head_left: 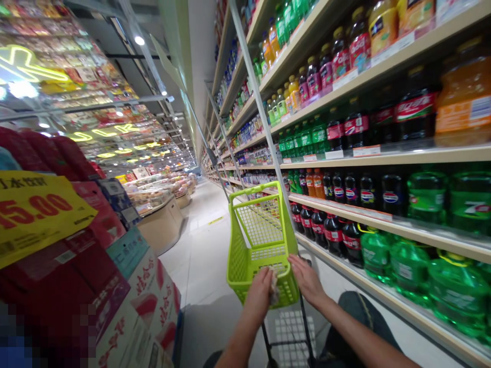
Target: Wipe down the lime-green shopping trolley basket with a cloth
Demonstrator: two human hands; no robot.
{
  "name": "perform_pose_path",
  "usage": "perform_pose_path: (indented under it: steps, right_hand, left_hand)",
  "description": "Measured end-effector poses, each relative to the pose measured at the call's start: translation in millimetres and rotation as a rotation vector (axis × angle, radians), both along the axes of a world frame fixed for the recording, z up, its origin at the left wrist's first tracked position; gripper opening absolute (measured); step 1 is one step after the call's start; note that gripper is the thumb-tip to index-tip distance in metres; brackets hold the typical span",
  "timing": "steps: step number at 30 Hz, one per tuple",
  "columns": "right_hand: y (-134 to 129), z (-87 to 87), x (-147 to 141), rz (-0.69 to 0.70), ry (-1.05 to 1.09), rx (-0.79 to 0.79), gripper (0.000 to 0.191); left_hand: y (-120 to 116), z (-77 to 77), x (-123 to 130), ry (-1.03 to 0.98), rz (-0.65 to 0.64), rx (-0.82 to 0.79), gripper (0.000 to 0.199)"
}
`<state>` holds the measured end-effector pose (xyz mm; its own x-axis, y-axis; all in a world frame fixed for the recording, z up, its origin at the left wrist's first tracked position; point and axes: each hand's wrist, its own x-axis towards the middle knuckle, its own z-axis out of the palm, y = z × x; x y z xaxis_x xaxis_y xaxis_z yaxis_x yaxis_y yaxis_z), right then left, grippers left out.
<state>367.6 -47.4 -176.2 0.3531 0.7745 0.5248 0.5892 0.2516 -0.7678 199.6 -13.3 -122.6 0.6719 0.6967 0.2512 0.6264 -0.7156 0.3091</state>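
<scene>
A lime-green shopping cart basket [264,254] with lattice sides stands in front of me on a dark-framed cart [286,343]. At its near rim my left hand [259,290] is closed on a crumpled, pale cloth [274,284]. The cloth lies against the near wall of the basket. On the right, my right hand [306,276] rests at the near corner of the basket, its fingers stretched out and pointing forward. Nothing shows between those fingers. The inside of the basket is in view between and beyond my hands.
Shelves of soda bottles [345,237] run along my right side. Stacked drink cartons [148,294] with a yellow price sign [38,217] stand close on the left. Beyond them is a display counter [161,222]. A pale tiled aisle [203,230] stretches ahead.
</scene>
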Motion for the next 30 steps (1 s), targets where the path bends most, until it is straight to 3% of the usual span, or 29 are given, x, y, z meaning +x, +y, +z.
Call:
perform_pose_path:
  steps: [2,4,10,15,21,23,26,30]
  right_hand:
    - [1.5,2.3,0.6,0.034,-0.031,-0.041,0.043]
    - [8.4,3.5,-3.6,0.028,-0.038,-0.065,0.04]
    - [35.5,-1.5,-22.4,0.022,0.003,-0.063,0.047]
    - [38.0,-0.8,-18.3,0.083,0.013,-0.105,0.048]
    - [38.8,12.8,-7.4,0.154,-0.077,-0.174,0.049]
    - [37.4,20.5,-5.3,0.131,-0.187,-0.208,0.048]
    - [33.1,30.9,-8.1,0.096,-0.304,-0.237,0.037]
    - [28.4,30.0,-21.4,0.103,-0.261,-0.189,0.032]
  left_hand:
    - [9.4,1.1,-22.3,0.004,0.073,-0.01,0.041]
    - [11.7,3.8,-26.1,0.009,0.086,-0.022,0.041]
    - [-5.1,6.2,13.5,0.058,0.02,-0.007,0.033]
    - [-12.9,6.6,18.1,0.044,0.052,-0.022,0.035]
    - [-12.9,-1.7,35.3,-0.031,0.132,-0.04,0.044]
    - [-6.0,-6.3,23.4,-0.022,0.112,-0.042,0.046]
    - [8.7,-7.3,-20.0,0.024,0.075,-0.052,0.046]
    - [16.2,4.1,-70.0,-0.008,0.165,-0.075,0.042]
